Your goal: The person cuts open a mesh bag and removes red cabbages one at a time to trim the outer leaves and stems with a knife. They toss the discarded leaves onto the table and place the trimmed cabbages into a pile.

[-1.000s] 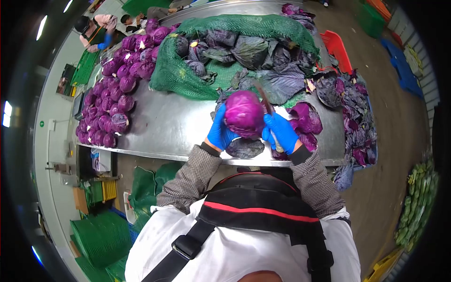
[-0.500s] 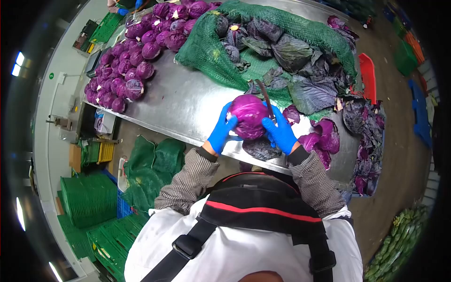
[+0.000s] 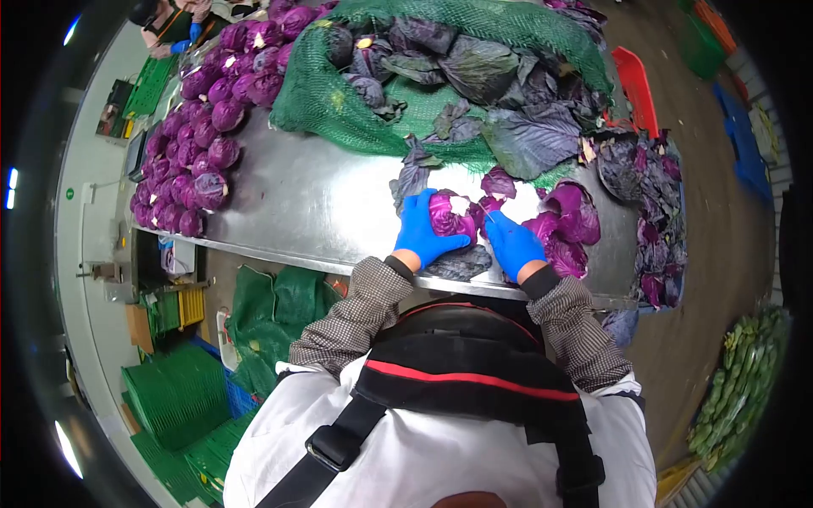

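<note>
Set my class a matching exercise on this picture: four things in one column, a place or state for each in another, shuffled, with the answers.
1. Net
2. Left hand
3. Red crate
4. Cabbage pile

A. To the right of the net
B. Gripping a purple cabbage
C. At the table's left end
D. Open, with dark leaves inside

Pairs: 1-D, 2-B, 3-A, 4-C

Our count around the table (image 3: 288, 203)
We have two hands, left hand (image 3: 421, 234) and right hand (image 3: 515, 245), one cabbage (image 3: 449, 218) between; one red crate (image 3: 637, 89); piled cabbages (image 3: 227, 115) too crowded to count
</note>
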Available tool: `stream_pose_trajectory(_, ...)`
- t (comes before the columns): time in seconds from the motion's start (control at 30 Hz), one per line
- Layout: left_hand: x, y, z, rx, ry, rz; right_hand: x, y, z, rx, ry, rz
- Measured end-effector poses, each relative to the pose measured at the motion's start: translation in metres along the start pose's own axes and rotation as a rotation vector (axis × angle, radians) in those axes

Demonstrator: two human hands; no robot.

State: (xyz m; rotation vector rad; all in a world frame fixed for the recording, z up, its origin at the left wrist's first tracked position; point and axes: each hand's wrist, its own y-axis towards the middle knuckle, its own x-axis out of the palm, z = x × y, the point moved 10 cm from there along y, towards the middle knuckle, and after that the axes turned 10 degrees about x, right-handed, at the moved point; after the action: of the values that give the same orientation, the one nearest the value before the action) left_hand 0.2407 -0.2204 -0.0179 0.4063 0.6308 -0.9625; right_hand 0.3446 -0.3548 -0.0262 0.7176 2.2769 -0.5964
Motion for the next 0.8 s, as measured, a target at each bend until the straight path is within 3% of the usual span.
stream_pose_trajectory(0.13, 0.008, 0.009, 0.010, -0.014, 0.075, -0.059, -0.022, -0.018, -0.026, 0.092, -0.357, -0.099)
stream_pose_trajectory(0.4, 0.014, 0.015, 0.017, -0.084, 0.126, -0.081, 0.008, 0.014, 0.024, 0.081, -0.343, -0.028)
stream_pose_trajectory(0.5, 0.012, 0.008, 0.030, 0.030, 0.101, -0.040, 0.006, 0.042, 0.059, 0.320, -0.449, -0.133)
stream_pose_trajectory(0.6, 0.005, 0.004, 0.014, 0.040, 0.031, 0.015, -0.018, 0.029, 0.000, 0.126, -0.294, -0.172)
stream_pose_trajectory(0.63, 0.007, 0.003, 0.013, 0.039, 0.010, -0.020, -0.013, 0.030, 0.005, 0.272, -0.203, -0.165)
stream_pose_trajectory(0.73, 0.009, -0.002, 0.021, 0.166, 0.023, -0.097, -0.013, 0.039, 0.001, 0.260, -0.086, -0.027)
stream_pose_trajectory(0.8, 0.015, -0.015, 0.010, 0.183, -0.073, -0.063, 0.004, 0.053, 0.017, 0.264, -0.061, -0.085)
